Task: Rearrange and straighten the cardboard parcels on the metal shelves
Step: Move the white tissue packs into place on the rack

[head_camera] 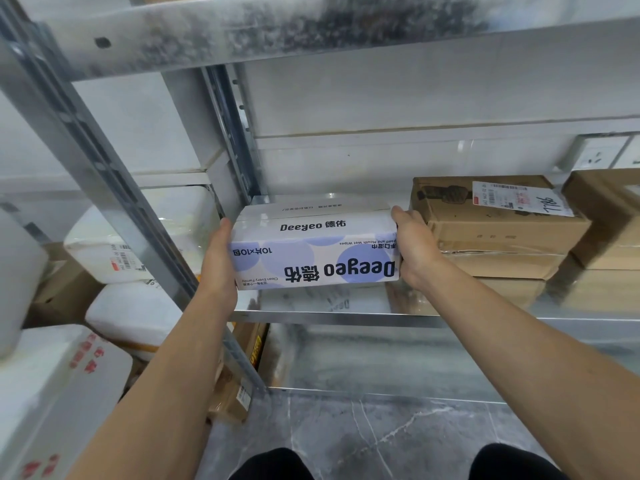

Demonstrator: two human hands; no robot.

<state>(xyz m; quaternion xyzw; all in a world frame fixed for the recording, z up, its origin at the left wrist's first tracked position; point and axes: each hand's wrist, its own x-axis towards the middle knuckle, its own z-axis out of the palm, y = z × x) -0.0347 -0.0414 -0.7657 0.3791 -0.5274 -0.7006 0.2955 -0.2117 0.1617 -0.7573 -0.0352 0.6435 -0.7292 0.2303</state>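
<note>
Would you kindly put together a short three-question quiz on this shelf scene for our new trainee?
1. True or false: only one hand is on the white and blue Deeyeo box.
2. What sits just right of that box on the same shelf? A) stacked brown cardboard parcels B) a red bucket C) glass bottles
3. Fill in: seen from the head camera, the large Deeyeo lettering on the box's front reads ___.
Key: 1 false, the left hand and the right hand each press on one end; 2 A; 3 upside down.
</note>
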